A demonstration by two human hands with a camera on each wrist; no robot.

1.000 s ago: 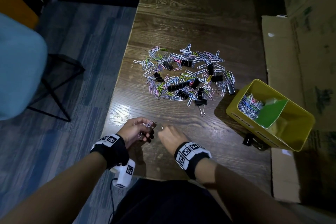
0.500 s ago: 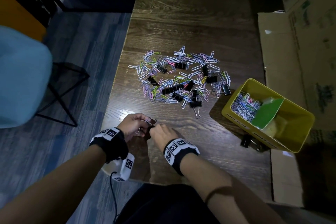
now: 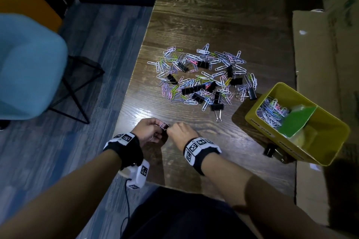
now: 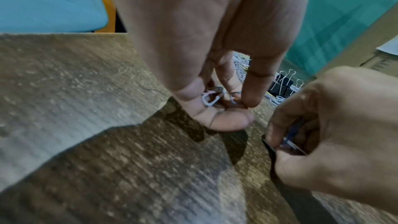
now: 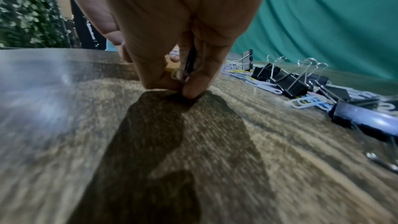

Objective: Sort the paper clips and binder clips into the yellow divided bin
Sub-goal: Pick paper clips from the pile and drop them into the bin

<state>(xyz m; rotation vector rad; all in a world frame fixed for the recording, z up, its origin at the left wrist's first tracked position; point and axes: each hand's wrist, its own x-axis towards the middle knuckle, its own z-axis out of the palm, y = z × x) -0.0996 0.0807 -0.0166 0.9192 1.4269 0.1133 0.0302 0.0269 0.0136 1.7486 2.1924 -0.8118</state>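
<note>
Near the table's front edge my left hand (image 3: pixel 161 129) pinches a few pale paper clips (image 3: pixel 162 125), seen close in the left wrist view as held clips (image 4: pixel 212 97) under the left fingertips (image 4: pixel 247 103). My right hand (image 3: pixel 172 132) meets it, thumb and finger pinching a thin dark clip (image 5: pixel 189 64) with the right fingertips (image 5: pixel 189 93) down on the wood. The mixed pile (image 3: pixel 204 77) of coloured paper clips and black binder clips lies further back. The yellow divided bin (image 3: pixel 252 122) stands at the right, with paper clips (image 3: pixel 270 110) in its left part beside a green divider (image 3: pixel 297 120).
One black binder clip (image 3: pixel 270 150) lies on the table against the bin's near wall. Flat cardboard (image 3: pixel 314 64) covers the table's right side. A blue chair (image 3: pixel 29 68) stands on the floor at the left. The table's left edge (image 3: pixel 134 83) runs close to my left hand.
My right hand has moved left and closed the gap to my left hand; the two now meet at the held clips. The pile and the bin have not moved.
</note>
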